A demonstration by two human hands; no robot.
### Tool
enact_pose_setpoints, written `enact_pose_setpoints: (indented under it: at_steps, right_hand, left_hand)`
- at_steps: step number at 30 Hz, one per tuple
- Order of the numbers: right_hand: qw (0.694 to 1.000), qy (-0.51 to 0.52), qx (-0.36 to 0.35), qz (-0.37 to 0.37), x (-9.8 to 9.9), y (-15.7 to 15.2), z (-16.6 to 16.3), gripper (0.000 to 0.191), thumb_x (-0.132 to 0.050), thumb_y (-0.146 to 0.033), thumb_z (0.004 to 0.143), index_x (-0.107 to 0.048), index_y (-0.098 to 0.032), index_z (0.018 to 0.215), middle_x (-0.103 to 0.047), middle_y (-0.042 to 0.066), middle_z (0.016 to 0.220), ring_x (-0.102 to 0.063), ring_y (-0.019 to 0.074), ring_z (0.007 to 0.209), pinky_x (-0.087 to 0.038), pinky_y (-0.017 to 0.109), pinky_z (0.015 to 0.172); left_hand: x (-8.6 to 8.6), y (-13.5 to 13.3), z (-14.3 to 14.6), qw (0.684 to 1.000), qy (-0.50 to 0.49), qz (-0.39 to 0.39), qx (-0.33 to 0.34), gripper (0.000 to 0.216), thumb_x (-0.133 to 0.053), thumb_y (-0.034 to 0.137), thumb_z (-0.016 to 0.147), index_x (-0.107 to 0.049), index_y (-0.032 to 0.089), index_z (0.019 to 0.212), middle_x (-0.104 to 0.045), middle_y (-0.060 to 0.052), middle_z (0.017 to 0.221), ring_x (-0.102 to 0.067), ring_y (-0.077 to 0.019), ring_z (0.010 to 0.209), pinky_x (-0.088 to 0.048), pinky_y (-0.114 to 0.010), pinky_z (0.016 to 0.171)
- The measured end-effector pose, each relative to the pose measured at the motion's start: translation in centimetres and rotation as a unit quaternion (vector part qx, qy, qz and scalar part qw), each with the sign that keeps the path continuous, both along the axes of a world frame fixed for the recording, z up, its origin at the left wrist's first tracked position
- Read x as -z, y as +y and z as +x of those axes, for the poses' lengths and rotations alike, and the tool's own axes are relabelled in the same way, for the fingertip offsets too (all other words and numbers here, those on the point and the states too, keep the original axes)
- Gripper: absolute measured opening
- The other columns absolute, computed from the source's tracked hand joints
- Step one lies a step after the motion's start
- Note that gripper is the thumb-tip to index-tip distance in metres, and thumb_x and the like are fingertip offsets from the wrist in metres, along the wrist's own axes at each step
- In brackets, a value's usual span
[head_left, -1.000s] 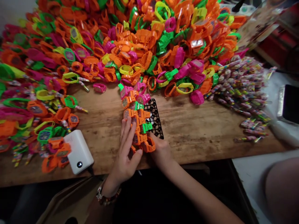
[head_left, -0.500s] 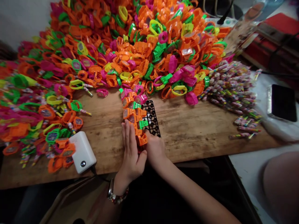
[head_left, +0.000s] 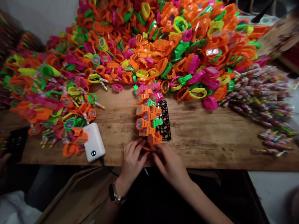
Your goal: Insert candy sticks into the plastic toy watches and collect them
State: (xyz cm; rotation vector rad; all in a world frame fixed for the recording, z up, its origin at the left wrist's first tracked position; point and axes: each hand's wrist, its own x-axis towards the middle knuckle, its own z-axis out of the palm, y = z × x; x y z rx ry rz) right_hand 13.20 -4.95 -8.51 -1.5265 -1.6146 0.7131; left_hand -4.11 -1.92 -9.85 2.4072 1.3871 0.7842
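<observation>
My left hand [head_left: 133, 159] is closed at the front end of a row of toy watches, its fingertips on an orange toy watch [head_left: 147, 145]. From the other side my right hand [head_left: 172, 162], fingers bent, grips the same watch; part of it is hidden by the fingers. Beyond the hands, several orange, green and pink toy watches [head_left: 143, 123] stand in rows on a black plastic grid [head_left: 166, 124]. The grid's right side shows uncovered holes. A wristwatch and a bead bracelet are on my left wrist.
A big heap of toy watches [head_left: 149, 53] covers the back of the wooden table [head_left: 201, 137]. More, some with candy-striped sticks, lie left near a white power bank [head_left: 94, 142] with a cable. Wrapped sticks [head_left: 263, 93] are piled right. Another person's hand [head_left: 4, 160] shows at the left edge.
My left hand has drawn back from lying along the watches and now pinches the front one. My right hand has opened out from a fist and moved nearer me. The view has shifted left.
</observation>
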Motion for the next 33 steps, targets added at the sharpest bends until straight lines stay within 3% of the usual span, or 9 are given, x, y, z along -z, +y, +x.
enact_pose_setpoints:
  at_steps: [3,10,13,16,19,23,26,29,33]
  right_hand:
    - [0.999,-0.005,-0.031,-0.007,0.6,-0.9,-0.9,0.031,-0.045,-0.018,0.092,-0.051,-0.018,0.122,-0.062,0.014,0.112,-0.064,0.0227,0.100,-0.058,0.037,0.081]
    - [0.999,-0.026,-0.023,0.036,1.0,-1.0,-0.5,0.030,-0.046,-0.014,0.092,-0.052,-0.019,0.121,-0.063,0.013,0.109,-0.066,0.0222,0.099,-0.059,0.036,0.081]
    - [0.997,-0.040,-0.034,0.058,0.9,-1.6,-0.7,0.035,-0.048,-0.014,0.092,-0.050,-0.019,0.126,-0.063,0.014,0.113,-0.065,0.0223,0.102,-0.058,0.035,0.082]
    - [0.991,-0.079,-0.047,0.093,0.9,-2.0,-0.8,0.036,-0.046,-0.013,0.091,-0.055,-0.021,0.125,-0.062,0.015,0.119,-0.066,0.0230,0.100,-0.059,0.034,0.077]
    - [0.991,-0.049,-0.044,0.115,0.7,-1.8,-0.7,0.027,-0.047,-0.011,0.090,-0.063,-0.022,0.109,-0.065,0.013,0.114,-0.067,0.0213,0.100,-0.058,0.032,0.079]
    - [0.995,0.020,-0.034,0.097,0.1,-1.2,0.2,0.014,-0.052,-0.013,0.088,-0.062,-0.021,0.094,-0.069,0.007,0.098,-0.069,0.0175,0.089,-0.057,0.027,0.076]
    - [0.997,0.027,-0.004,0.070,0.3,-0.5,1.5,0.012,-0.051,-0.016,0.089,-0.061,-0.022,0.094,-0.070,0.005,0.089,-0.069,0.0177,0.080,-0.057,0.028,0.070]
    - [0.996,-0.033,0.023,0.076,1.4,0.6,2.9,0.017,-0.050,-0.019,0.089,-0.062,-0.022,0.101,-0.069,0.008,0.100,-0.068,0.0214,0.090,-0.057,0.035,0.078]
    - [0.982,-0.131,0.006,0.135,3.4,2.3,3.5,0.023,-0.048,-0.018,0.090,-0.063,-0.018,0.108,-0.064,0.015,0.122,-0.061,0.0260,0.111,-0.051,0.043,0.092]
  left_hand:
    - [-0.3,-0.4,0.2,0.999,-0.051,0.002,-0.006,0.037,-0.064,0.021,0.087,-0.055,0.020,0.123,-0.066,-0.011,0.117,-0.062,-0.0216,0.110,-0.054,-0.039,0.095]
    - [-0.6,-1.8,-0.2,0.986,-0.143,-0.052,-0.072,0.044,-0.067,0.021,0.083,-0.053,0.021,0.125,-0.063,-0.012,0.123,-0.061,-0.0218,0.115,-0.053,-0.040,0.098]
    - [-0.5,-2.6,-0.2,0.968,-0.202,-0.119,-0.092,0.050,-0.071,0.028,0.081,-0.051,0.024,0.126,-0.065,-0.010,0.120,-0.065,-0.0213,0.109,-0.055,-0.039,0.095]
    - [-0.8,-3.1,-0.4,0.935,-0.266,-0.227,-0.059,0.062,-0.076,0.039,0.075,-0.048,0.026,0.129,-0.069,-0.008,0.112,-0.069,-0.0202,0.099,-0.058,-0.034,0.088]
    - [-0.9,-2.3,-0.5,0.910,-0.298,-0.288,-0.004,0.073,-0.073,0.053,0.072,-0.045,0.024,0.133,-0.069,-0.010,0.112,-0.070,-0.0213,0.096,-0.060,-0.031,0.081]
    - [-0.1,1.5,-0.1,0.961,-0.211,-0.165,-0.062,0.048,-0.057,0.046,0.089,-0.050,0.018,0.128,-0.066,-0.013,0.116,-0.068,-0.0200,0.097,-0.059,-0.030,0.078]
    - [0.5,4.1,0.7,0.987,-0.130,-0.090,-0.035,0.027,-0.056,0.036,0.092,-0.061,0.018,0.111,-0.068,-0.010,0.106,-0.066,-0.0199,0.097,-0.057,-0.033,0.082]
    - [0.8,4.9,1.3,0.992,-0.108,-0.067,-0.016,0.022,-0.049,0.034,0.095,-0.065,0.019,0.098,-0.069,-0.007,0.090,-0.065,-0.0200,0.088,-0.056,-0.034,0.079]
    - [0.7,4.6,1.6,0.995,-0.082,-0.035,-0.037,0.030,-0.042,0.038,0.097,-0.063,0.017,0.092,-0.069,-0.008,0.082,-0.067,-0.0204,0.079,-0.055,-0.032,0.071]
